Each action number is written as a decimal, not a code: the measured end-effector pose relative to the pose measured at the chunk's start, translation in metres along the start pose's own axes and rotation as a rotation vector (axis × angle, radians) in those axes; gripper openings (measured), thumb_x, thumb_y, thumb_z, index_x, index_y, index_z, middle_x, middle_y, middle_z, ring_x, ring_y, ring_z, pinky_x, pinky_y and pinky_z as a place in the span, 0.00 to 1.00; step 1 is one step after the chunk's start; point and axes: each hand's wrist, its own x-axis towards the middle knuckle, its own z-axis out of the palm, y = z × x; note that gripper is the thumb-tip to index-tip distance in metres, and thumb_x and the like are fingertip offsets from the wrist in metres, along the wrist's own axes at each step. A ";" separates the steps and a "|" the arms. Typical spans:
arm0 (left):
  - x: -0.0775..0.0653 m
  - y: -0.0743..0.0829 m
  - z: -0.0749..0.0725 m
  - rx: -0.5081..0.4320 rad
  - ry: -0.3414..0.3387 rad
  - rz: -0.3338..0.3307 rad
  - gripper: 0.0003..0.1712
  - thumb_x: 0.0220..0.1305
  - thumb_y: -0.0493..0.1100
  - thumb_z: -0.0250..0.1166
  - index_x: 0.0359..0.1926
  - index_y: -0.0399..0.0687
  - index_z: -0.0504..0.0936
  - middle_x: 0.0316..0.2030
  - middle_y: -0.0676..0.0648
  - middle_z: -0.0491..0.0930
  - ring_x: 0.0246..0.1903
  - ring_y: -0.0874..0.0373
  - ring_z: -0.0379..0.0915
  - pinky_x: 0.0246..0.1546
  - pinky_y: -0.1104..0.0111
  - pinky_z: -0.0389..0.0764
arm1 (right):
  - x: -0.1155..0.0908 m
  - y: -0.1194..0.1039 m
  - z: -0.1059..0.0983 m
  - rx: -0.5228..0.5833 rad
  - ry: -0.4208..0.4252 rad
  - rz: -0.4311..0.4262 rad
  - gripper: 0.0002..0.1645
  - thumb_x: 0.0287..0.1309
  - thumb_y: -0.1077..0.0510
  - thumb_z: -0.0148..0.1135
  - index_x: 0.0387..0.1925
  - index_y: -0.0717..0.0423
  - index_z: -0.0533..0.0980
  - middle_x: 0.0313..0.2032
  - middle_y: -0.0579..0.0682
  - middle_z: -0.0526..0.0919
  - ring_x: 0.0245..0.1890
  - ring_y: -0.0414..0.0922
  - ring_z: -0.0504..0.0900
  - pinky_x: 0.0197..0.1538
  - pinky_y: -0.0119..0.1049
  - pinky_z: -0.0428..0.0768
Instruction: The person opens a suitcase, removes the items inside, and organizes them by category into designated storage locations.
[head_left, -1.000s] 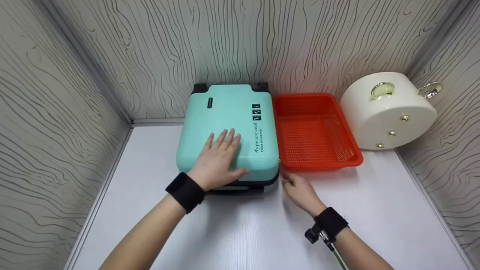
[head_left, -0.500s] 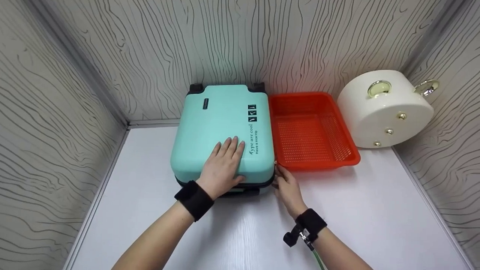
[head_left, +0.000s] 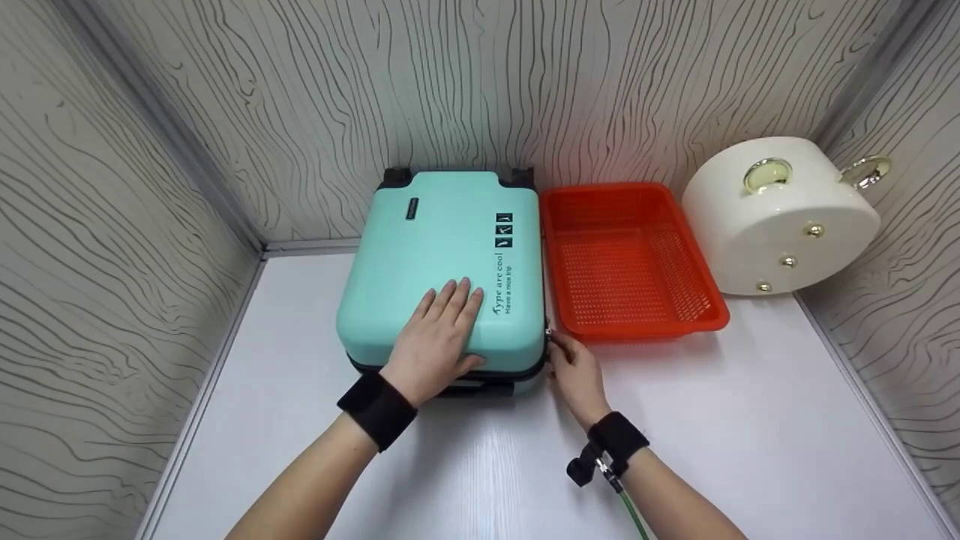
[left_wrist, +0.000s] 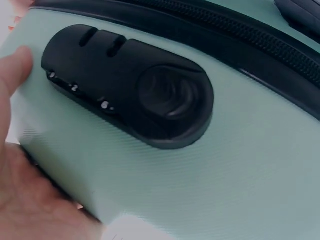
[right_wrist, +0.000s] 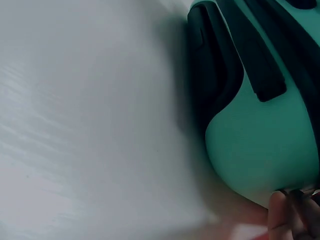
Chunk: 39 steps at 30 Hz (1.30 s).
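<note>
A mint-green hard-shell suitcase lies flat on the table. My left hand rests with extended fingers on the near part of its lid. In the left wrist view a black combination lock shows on the case's side, below a dark zipper, with the thumb close by. At the near right corner my right hand pinches the small metal zipper pull. The right wrist view shows only its fingertips at the seam; they partly hide the pull.
A red perforated plastic basket stands directly right of the suitcase, close to the right hand. Farther right is a white round case with gold-coloured knobs. Wood-patterned panels enclose the white table at the back and sides.
My right hand has come left and up to the zipper at the suitcase's corner and taken hold of the pull. The left hand stays on the lid, slightly lower than before.
</note>
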 end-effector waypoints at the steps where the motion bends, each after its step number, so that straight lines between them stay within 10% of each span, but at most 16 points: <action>1: 0.000 0.001 0.000 0.003 0.001 -0.002 0.59 0.63 0.67 0.68 0.80 0.40 0.53 0.78 0.37 0.54 0.77 0.43 0.49 0.74 0.50 0.54 | 0.001 0.001 0.000 -0.010 0.013 -0.003 0.21 0.75 0.62 0.55 0.64 0.68 0.76 0.49 0.62 0.84 0.39 0.56 0.83 0.36 0.35 0.84; 18: 0.006 0.007 0.004 0.027 -0.012 -0.020 0.57 0.64 0.67 0.67 0.81 0.41 0.52 0.78 0.37 0.53 0.77 0.42 0.48 0.75 0.49 0.53 | -0.003 -0.004 -0.002 0.090 0.052 0.055 0.19 0.71 0.63 0.56 0.59 0.67 0.78 0.45 0.62 0.84 0.35 0.50 0.85 0.41 0.46 0.86; 39: 0.005 0.015 0.006 0.063 0.044 -0.028 0.57 0.63 0.67 0.68 0.80 0.41 0.56 0.76 0.36 0.58 0.76 0.43 0.53 0.74 0.49 0.56 | -0.005 0.011 -0.023 -0.564 0.173 -0.565 0.07 0.61 0.66 0.70 0.41 0.63 0.87 0.29 0.52 0.86 0.26 0.47 0.83 0.28 0.42 0.80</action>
